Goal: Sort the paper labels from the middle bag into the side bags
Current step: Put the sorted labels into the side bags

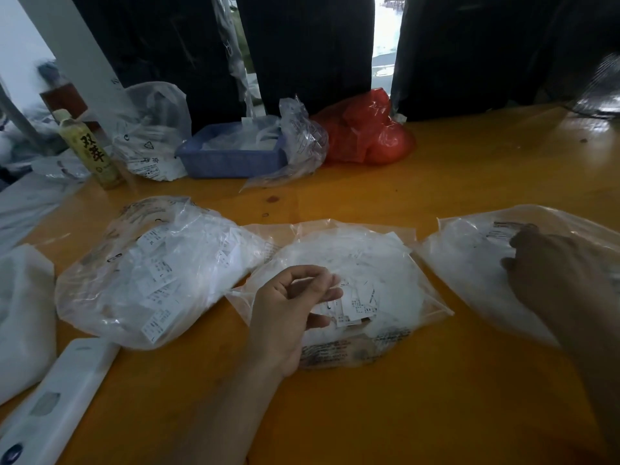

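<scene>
Three clear plastic bags of white paper labels lie in a row on the yellow table. The middle bag (369, 260) sits in front of me, the left bag (161, 270) beside it, the right bag (469, 260) at the right. My left hand (288, 310) hovers at the middle bag's open mouth, fingers curled, pinching loose paper labels (355, 307). My right hand (550, 263) reaches into the right bag's opening with fingers spread; whether it holds a label is hidden.
At the back stand a blue basket (231, 159) with plastic wraps, a red bag (365, 132), a white printed bag (151, 132) and a green bottle (90, 149). A white flat device (57, 394) and a white sack (23, 313) lie at the left edge.
</scene>
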